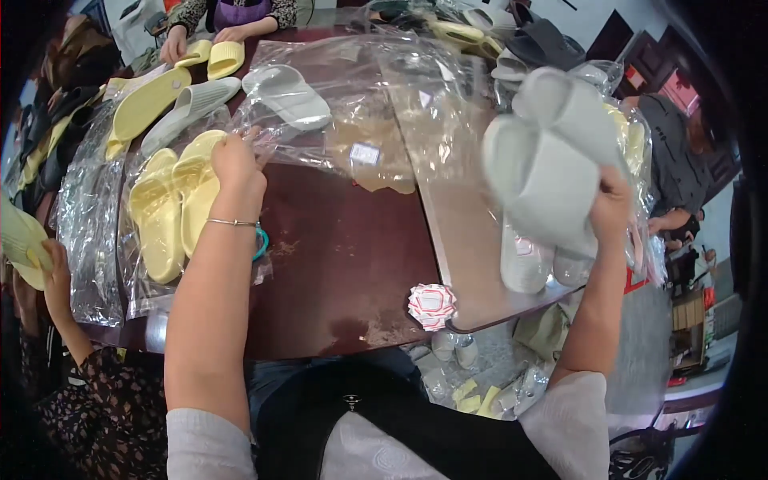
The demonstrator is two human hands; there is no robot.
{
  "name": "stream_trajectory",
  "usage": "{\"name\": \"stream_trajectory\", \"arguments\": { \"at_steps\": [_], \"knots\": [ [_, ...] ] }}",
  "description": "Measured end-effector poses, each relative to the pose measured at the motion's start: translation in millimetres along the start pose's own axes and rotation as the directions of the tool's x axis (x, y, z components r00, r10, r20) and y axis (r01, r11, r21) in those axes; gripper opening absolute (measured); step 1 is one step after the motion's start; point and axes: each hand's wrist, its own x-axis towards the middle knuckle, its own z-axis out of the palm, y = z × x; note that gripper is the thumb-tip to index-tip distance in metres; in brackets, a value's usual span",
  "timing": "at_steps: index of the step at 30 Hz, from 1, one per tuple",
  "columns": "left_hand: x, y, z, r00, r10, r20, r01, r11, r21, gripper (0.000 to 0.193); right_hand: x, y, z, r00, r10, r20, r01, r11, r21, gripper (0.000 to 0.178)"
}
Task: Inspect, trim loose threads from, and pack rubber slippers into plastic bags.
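My right hand (612, 200), raised over the right of the table, grips a pair of pale grey-green slippers (556, 172) by one side; they look slightly blurred. My left hand (238, 164) is closed at the left, its fingertips on a clear plastic bag (296, 152). Just left of that wrist lies a pair of yellow slippers (164, 216), partly behind my hand and forearm, in clear plastic. Beyond my left hand rests a single grey slipper (288, 96) among plastic. Under the raised pair, more pale slippers (526, 260) lie at the table's right edge.
A round stack of red-and-white labels (432, 306) sits at the front edge of the dark table (344, 256). Clear bags (432, 88) spread over the far side. A co-worker's hands (232, 34) are at yellow slippers opposite; another person's hand (56, 272) holds a yellow slipper at left.
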Motion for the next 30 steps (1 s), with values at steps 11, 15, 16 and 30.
{"name": "stream_trajectory", "arguments": {
  "at_steps": [11,15,16,30],
  "knots": [
    [-67,-53,20,0.822,-0.435,0.368,0.337,0.892,0.303,0.054,0,-77,41,0.946,0.096,-0.31,0.045,0.907,0.418,0.023],
    [-117,-35,-1,0.702,-0.328,0.633,0.18,0.941,0.287,0.071,1,-112,79,0.976,-0.116,-0.182,0.162,0.951,0.263,0.029],
    [-139,-27,-2,0.63,-0.293,0.719,0.134,0.953,0.271,0.076,3,-117,88,0.977,-0.117,-0.179,0.163,0.949,0.269,0.029],
    [-152,29,-82,0.882,-0.105,0.46,0.004,0.977,0.215,0.065,13,-162,131,0.936,-0.113,0.333,-0.068,0.87,0.488,0.043]
  ]
}}
